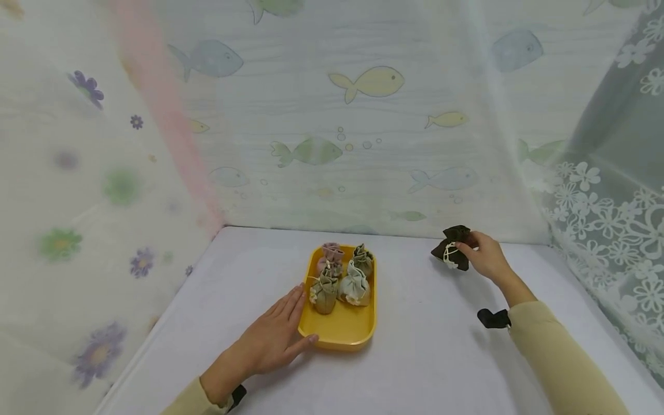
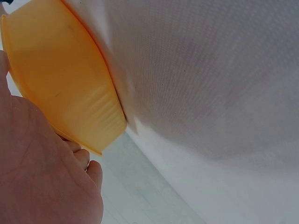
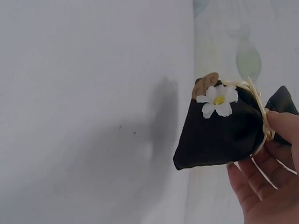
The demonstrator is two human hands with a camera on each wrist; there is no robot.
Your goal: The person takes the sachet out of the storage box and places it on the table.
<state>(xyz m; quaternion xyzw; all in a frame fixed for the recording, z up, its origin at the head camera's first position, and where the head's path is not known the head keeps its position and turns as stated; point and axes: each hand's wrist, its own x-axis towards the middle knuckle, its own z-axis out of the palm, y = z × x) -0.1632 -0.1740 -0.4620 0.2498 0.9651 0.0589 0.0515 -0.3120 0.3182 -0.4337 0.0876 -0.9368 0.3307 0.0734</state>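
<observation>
At the right side of the table, my right hand (image 1: pixel 486 255) pinches a black drawstring pouch (image 1: pixel 450 252) by its tied neck. In the right wrist view the pouch (image 3: pixel 219 133) hangs above the cloth, with a white flower and a pale cord on it. My left hand (image 1: pixel 274 332) lies along the left side of a yellow tray (image 1: pixel 339 334), its fingers extended against the rim and the thumb at the near left corner. Inside the tray stand several pouches: a pink one (image 1: pixel 330 252), a pale grey one (image 1: pixel 355 285), an olive one (image 1: pixel 324 297) and a darker green one (image 1: pixel 363 260).
A white cloth (image 1: pixel 415 346) covers the table. Behind it hangs a sheer curtain printed with fish (image 1: pixel 373 80). A flower-printed curtain (image 1: pixel 93 230) borders the left, and white lace (image 1: pixel 612 230) the right.
</observation>
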